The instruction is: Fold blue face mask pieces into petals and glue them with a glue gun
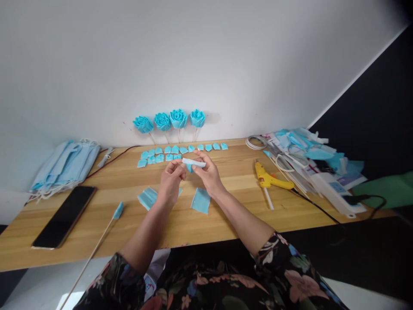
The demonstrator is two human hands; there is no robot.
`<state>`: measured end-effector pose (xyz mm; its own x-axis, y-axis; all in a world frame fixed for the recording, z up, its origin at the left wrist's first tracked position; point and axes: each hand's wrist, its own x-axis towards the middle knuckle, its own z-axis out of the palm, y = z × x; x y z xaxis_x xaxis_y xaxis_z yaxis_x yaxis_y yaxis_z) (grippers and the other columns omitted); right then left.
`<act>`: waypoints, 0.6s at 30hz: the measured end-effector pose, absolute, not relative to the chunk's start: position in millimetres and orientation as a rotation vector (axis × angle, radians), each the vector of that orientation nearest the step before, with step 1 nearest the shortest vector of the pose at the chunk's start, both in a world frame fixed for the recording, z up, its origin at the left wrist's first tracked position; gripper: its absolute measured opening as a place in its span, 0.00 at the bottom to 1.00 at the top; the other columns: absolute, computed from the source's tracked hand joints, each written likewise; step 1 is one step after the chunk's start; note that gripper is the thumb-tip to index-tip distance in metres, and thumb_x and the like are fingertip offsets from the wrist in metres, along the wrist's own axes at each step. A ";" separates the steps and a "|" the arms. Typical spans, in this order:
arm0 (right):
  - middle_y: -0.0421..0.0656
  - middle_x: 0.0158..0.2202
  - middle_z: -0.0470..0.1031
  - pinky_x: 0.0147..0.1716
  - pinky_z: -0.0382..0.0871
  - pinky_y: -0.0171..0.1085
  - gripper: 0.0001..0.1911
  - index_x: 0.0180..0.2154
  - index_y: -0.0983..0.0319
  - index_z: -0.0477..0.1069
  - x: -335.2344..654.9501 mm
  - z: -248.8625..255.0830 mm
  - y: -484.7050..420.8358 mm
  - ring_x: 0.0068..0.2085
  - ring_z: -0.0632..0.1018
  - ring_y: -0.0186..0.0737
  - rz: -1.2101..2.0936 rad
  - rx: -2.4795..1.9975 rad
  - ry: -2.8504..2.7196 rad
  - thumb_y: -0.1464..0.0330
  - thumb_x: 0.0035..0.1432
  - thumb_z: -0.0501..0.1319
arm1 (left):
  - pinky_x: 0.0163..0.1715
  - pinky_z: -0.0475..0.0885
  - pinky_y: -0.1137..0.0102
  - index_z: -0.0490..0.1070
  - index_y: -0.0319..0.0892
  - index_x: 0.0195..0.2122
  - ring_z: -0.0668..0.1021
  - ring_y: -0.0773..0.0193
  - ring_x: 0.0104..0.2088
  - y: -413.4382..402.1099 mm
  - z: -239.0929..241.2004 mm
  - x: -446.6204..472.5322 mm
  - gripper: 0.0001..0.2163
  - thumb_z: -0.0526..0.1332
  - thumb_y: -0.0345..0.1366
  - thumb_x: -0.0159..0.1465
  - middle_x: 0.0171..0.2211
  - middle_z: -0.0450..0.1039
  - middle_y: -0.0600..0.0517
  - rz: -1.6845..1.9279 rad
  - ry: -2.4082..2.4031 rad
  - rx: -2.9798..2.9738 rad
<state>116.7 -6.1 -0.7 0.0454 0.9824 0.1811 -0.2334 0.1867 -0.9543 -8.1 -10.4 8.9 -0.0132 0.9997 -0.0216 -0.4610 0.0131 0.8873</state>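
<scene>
My left hand (172, 175) and my right hand (207, 172) meet above the middle of the wooden table (200, 224), both pinching a small folded piece of blue-and-white mask fabric (193, 163). Just below the hands lie two cut blue mask pieces, one on the left (147, 198) and one on the right (200, 200). Behind the hands, two rows of several small folded blue petals (180, 153) lie on the table.
Several blue fabric roses on sticks (170, 120) lean against the wall. A stack of face masks (63, 165) and a phone (66, 215) lie at left, with a blue-tipped wooden stick (106, 230). A yellow glue gun (269, 180) and a pile of mask scraps (309, 157) are at right.
</scene>
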 end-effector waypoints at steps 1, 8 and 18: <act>0.37 0.31 0.69 0.35 0.65 0.36 0.25 0.52 0.57 0.69 116.7 -0.6 -6.3 0.32 0.70 0.36 1.159 -0.911 -1.102 0.65 0.50 0.64 | 0.26 0.60 0.73 0.70 0.41 0.35 0.65 0.71 0.22 -10.3 8.8 -8.4 0.11 0.69 0.35 0.52 0.19 0.63 0.60 1.393 0.869 0.833; 0.37 0.32 0.70 0.37 0.66 0.36 0.24 0.51 0.57 0.69 116.3 -2.0 -5.8 0.33 0.71 0.36 1.169 -0.886 -1.090 0.66 0.50 0.65 | 0.27 0.63 0.74 0.69 0.42 0.34 0.68 0.71 0.23 -10.4 10.0 -8.8 0.09 0.68 0.34 0.53 0.21 0.65 0.59 1.430 0.829 0.813; 0.36 0.30 0.69 0.35 0.70 0.36 0.26 0.51 0.56 0.69 115.2 5.7 -8.9 0.33 0.73 0.35 1.236 -0.849 -0.959 0.67 0.48 0.66 | 0.35 0.67 0.71 0.74 0.39 0.32 0.74 0.66 0.34 -10.0 -4.3 -6.2 0.12 0.71 0.40 0.52 0.31 0.72 0.52 1.219 0.922 0.949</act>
<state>115.2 -8.9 5.7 0.0672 0.9896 0.1270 -0.3689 0.1430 -0.9184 -6.2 -10.0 -4.3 0.1153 0.9915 -0.0605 -0.3285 0.0955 0.9397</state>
